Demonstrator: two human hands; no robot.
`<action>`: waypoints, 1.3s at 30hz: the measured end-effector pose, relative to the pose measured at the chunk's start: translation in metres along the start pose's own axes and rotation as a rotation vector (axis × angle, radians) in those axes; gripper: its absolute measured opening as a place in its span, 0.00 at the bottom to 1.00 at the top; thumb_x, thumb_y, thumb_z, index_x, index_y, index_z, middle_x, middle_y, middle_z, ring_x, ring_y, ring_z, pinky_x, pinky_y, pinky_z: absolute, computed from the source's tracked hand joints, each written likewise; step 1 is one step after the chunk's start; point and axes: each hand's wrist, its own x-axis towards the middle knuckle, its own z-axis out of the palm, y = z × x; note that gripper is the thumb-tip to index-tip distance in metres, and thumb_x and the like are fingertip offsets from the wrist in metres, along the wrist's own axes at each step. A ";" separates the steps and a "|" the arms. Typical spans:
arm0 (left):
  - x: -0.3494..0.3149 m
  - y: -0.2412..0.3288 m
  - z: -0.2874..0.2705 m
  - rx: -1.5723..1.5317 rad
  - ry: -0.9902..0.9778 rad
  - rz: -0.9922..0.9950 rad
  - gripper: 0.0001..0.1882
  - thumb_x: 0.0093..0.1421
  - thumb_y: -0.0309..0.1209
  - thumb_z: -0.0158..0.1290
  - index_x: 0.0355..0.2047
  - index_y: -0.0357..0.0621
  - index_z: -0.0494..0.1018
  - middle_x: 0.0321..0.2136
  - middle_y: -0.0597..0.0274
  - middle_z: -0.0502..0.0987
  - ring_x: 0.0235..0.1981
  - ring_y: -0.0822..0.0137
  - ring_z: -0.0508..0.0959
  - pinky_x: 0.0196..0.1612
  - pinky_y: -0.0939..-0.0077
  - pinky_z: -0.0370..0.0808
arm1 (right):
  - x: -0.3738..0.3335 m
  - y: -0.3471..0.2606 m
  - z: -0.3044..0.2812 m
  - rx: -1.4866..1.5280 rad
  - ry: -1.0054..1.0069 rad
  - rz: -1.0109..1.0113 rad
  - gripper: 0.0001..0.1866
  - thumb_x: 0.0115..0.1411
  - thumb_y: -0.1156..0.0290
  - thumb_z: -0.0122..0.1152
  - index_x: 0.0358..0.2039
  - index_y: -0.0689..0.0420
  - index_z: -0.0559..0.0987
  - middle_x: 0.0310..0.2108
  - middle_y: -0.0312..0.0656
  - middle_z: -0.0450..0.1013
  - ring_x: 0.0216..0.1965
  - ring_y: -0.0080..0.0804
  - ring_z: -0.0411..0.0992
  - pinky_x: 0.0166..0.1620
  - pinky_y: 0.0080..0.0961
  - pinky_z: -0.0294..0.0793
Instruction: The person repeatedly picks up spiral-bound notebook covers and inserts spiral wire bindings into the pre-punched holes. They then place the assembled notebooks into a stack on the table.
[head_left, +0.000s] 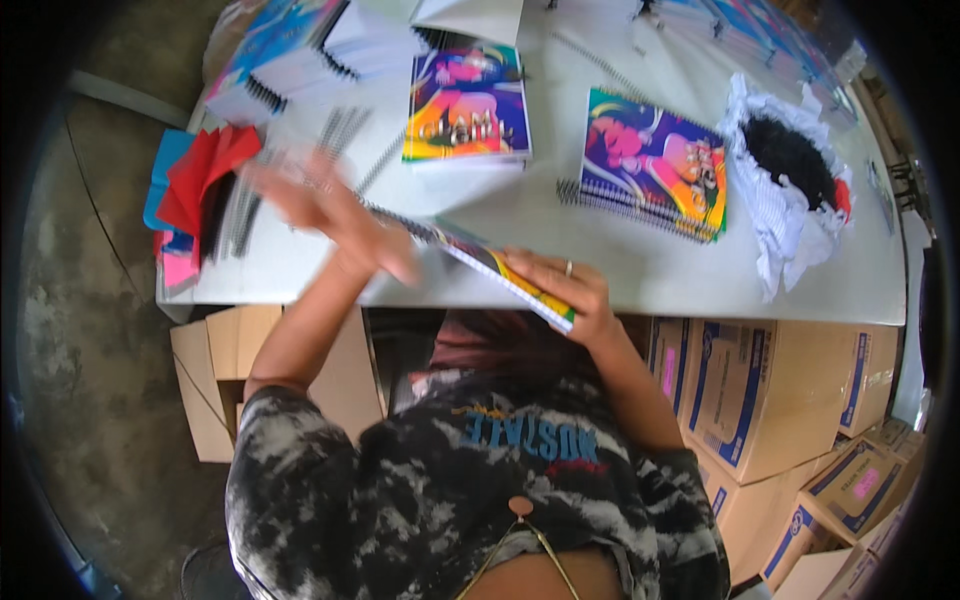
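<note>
My right hand (572, 289), with a ring on one finger, grips a spiral notebook (497, 268) by its near right end. The notebook is tilted, so its white page edge and a strip of colourful cover show. A dark wire coil (400, 222) runs along its upper left end. Beside that coil, my left hand (340, 215) is smeared by motion, its fingers stretched out and the thumb apart. I see nothing held in it. Several loose coils (240, 210) lie on the table to its left.
On the white table (480, 195) are a notebook stack (466, 105), coil-bound notebooks (655, 165) and a white cloth (775, 220) with black material (790, 160). Red and blue sheets (205, 170) hang over the left edge. Cardboard boxes (790, 400) stand below at right.
</note>
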 end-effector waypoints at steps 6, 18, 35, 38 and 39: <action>-0.019 0.021 -0.008 -0.022 -0.421 0.261 0.50 0.53 0.66 0.35 0.57 0.28 0.47 0.55 0.31 0.53 0.57 0.28 0.48 0.56 0.32 0.38 | 0.004 0.006 -0.001 -0.048 0.085 0.019 0.18 0.49 0.80 0.56 0.43 0.67 0.74 0.40 0.53 0.73 0.41 0.43 0.74 0.44 0.29 0.73; -0.009 0.019 0.010 0.235 -0.117 0.010 0.47 0.50 0.66 0.38 0.52 0.31 0.58 0.51 0.44 0.61 0.57 0.42 0.54 0.57 0.37 0.44 | 0.011 -0.003 0.007 0.007 0.040 0.040 0.22 0.45 0.80 0.60 0.45 0.61 0.74 0.43 0.48 0.73 0.42 0.41 0.74 0.44 0.28 0.73; 0.104 -0.001 0.026 0.384 -0.483 -0.357 0.29 0.58 0.40 0.47 0.59 0.47 0.55 0.60 0.45 0.49 0.63 0.44 0.42 0.59 0.42 0.39 | 0.019 -0.015 0.026 -0.468 -0.070 -0.233 0.18 0.46 0.74 0.57 0.41 0.56 0.75 0.40 0.45 0.73 0.38 0.39 0.74 0.39 0.30 0.76; 0.116 -0.032 0.062 0.596 -0.393 -0.142 0.32 0.57 0.43 0.46 0.59 0.43 0.54 0.59 0.43 0.51 0.62 0.44 0.44 0.59 0.44 0.39 | 0.026 -0.033 0.055 -0.532 -0.088 -0.323 0.14 0.47 0.70 0.55 0.37 0.56 0.76 0.38 0.47 0.72 0.36 0.40 0.73 0.38 0.33 0.76; 0.126 -0.044 0.070 0.668 -0.327 -0.113 0.33 0.55 0.40 0.49 0.59 0.44 0.54 0.58 0.43 0.53 0.61 0.43 0.48 0.60 0.45 0.41 | 0.026 -0.033 0.061 -0.503 -0.088 -0.299 0.15 0.47 0.71 0.56 0.38 0.56 0.76 0.38 0.47 0.73 0.36 0.40 0.74 0.37 0.32 0.76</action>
